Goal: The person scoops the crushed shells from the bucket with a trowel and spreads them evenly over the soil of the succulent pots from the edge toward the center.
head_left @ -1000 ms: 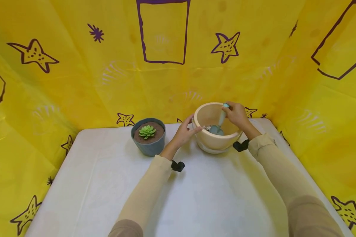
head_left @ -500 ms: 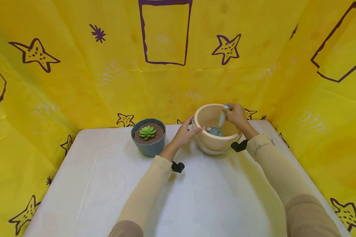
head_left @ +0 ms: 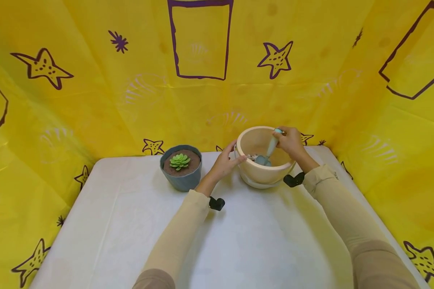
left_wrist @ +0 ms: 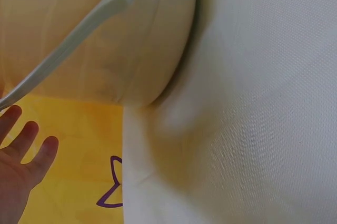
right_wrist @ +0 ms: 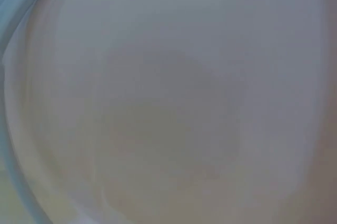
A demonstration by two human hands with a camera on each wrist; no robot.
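Below the right hand (head_left: 292,143) gripping it, scoop (head_left: 271,148) in bucket (head_left: 262,173)!
Left hand (head_left: 223,164), fingers spread, touches its side; best brace firmly.

Bright light leaves hazy shadows on the table (head_left: 253,241) beneath the left hand (head_left: 224,163) and right hand (head_left: 291,141) and sheen on the wall (head_left: 202,100) behind them, while the right wrist view is dim and blurred.

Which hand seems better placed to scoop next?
Probably the right hand: it holds the light blue scoop dipped into the round cream bucket; the left hand merely rests against the bucket.
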